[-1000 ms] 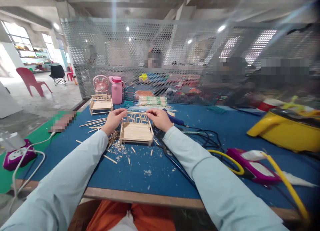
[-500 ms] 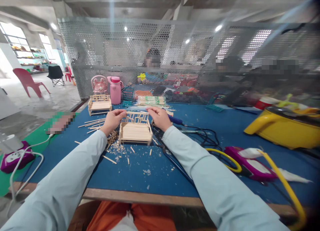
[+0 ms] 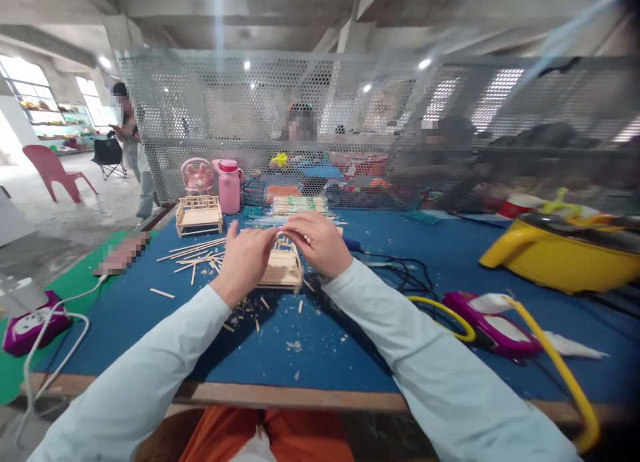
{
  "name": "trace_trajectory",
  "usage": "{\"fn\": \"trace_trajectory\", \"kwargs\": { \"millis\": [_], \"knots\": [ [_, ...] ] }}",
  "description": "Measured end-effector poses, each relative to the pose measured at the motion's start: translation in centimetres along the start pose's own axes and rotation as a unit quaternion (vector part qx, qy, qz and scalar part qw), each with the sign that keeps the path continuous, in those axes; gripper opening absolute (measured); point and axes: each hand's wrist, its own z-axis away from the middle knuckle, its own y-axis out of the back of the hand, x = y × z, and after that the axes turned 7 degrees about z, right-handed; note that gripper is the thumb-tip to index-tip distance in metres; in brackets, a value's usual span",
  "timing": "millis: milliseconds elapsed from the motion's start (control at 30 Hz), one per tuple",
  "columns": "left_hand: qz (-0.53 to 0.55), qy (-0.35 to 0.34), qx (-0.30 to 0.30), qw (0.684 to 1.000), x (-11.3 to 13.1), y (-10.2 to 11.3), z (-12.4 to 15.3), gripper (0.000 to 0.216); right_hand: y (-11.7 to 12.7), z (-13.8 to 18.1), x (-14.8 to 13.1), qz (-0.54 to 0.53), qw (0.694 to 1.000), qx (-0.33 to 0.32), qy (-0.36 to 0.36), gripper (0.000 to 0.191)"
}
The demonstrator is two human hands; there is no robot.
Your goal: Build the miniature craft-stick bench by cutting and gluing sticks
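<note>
A miniature bench made of thin wooden sticks [image 3: 283, 273] stands on the blue table in front of me, its back partly hidden by my hands. My left hand [image 3: 246, 257] is over the bench's left side, thumb raised and the other fingers bent inward to meet the other hand. From the right, my right hand [image 3: 323, 241] arches over the bench's back with its fingertips pinched. The fingertips of both hands meet, and whatever is between them is hidden. Left of them lie loose wooden sticks [image 3: 193, 250].
A second small stick bench [image 3: 199, 217] stands at back left, near a pink flask [image 3: 229, 185] and a pink fan [image 3: 197, 175]. Bundled sticks [image 3: 300, 206] lie behind my hands. Black cables [image 3: 410, 269], a purple power strip [image 3: 493, 323] and a yellow pot [image 3: 560, 255] occupy the right.
My hands came together from the two ends of the bench's back and now meet above it, covering more of it. A person has appeared at the far left beside the mesh partition.
</note>
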Motion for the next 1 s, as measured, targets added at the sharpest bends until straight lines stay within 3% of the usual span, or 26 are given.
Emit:
{"fn": "trace_trajectory", "kwargs": {
  "millis": [67, 167, 233, 300, 400, 533, 667, 733, 800, 900, 1000],
  "knots": [
    [0.026, -0.002, -0.036, 0.999, 0.6, -0.4, 0.6, 0.027, 1.7, 1.6, -1.7, 0.044, 0.999, 0.011, 0.011, 0.024],
    [0.054, -0.004, -0.031, 0.998, 0.8, -0.8, 1.4, 0.025, 4.3, 5.7, -3.5, 0.108, 0.985, -0.003, -0.131, 0.023],
    [0.075, -0.007, -0.032, 0.997, 0.9, -0.9, 1.8, 0.025, 5.4, 8.9, -4.0, 0.177, 0.952, -0.115, -0.222, 0.024],
    [0.102, -0.025, -0.045, 0.993, 1.3, -1.1, 2.3, 0.026, 5.6, 11.6, -4.0, 0.221, 0.91, -0.233, -0.263, 0.027],
    [0.125, -0.072, -0.086, 0.986, 2.2, -1.6, 3.0, 0.027, 4.4, 13.8, -3.9, 0.254, 0.875, -0.279, -0.303, 0.021],
    [0.136, -0.125, -0.17, 0.968, 2.8, -2.1, 3.7, 0.03, 3.7, 14.3, -3.8, 0.263, 0.869, -0.217, -0.358, 0.016],
    [0.161, -0.106, -0.192, 0.962, 2.8, -2.1, 3.8, 0.03, 5.3, 14.0, -3.8, 0.14, 0.905, -0.013, -0.402, 0.023],
    [0.213, -0.079, -0.186, 0.956, 3.0, -2.1, 3.8, 0.029, 6.0, 13.7, -4.1, 0.021, 0.902, 0.078, -0.423, 0.027],
    [0.289, -0.055, -0.17, 0.94, 3.4, -2.1, 3.8, 0.027, 6.1, 13.2, -4.7, -0.135, 0.873, 0.115, -0.454, 0.033],
    [0.382, -0.038, -0.172, 0.907, 3.9, -1.9, 3.9, 0.028, 5.2, 12.1, -5.8, -0.342, 0.807, 0.104, -0.47, 0.038],
    [0.413, -0.019, -0.184, 0.892, 4.0, -1.7, 3.7, 0.034, 4.0, 10.7, -6.6, -0.431, 0.782, 0.081, -0.443, 0.035]
  ]
}}
